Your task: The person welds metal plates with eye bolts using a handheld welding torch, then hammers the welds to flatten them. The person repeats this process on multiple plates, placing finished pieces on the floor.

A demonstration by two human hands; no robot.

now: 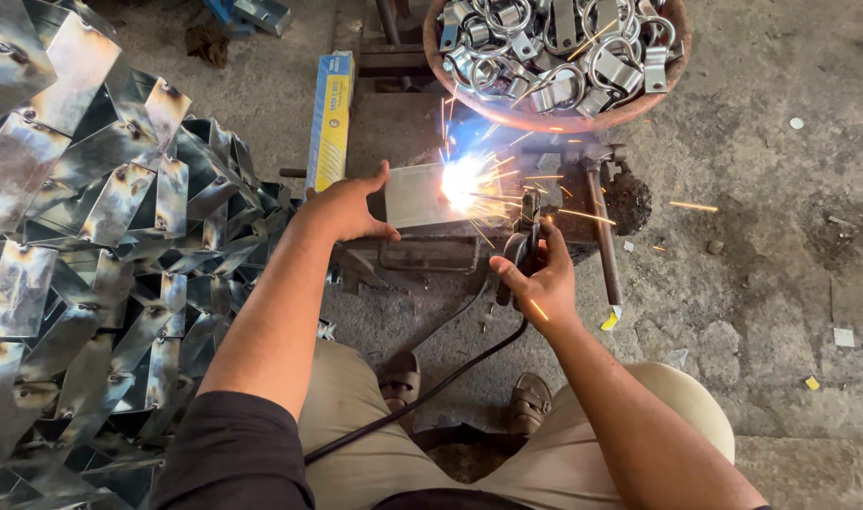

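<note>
Head view shows the heap of bent steel plates (91, 255) stacked at your left, within reach, and the bowl of metal clamps (554, 57) ahead. Your left hand (348, 210) lies spread open on the flat plate (420, 196), pinning it steady on the floor jig. Your right hand (537, 279) is closed around the electrode holder (523, 247), tip sparking at the plate's right edge.

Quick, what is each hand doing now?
Left hand: open, pressing on the metal plate.
Right hand: closed around the welding electrode holder.
</note>
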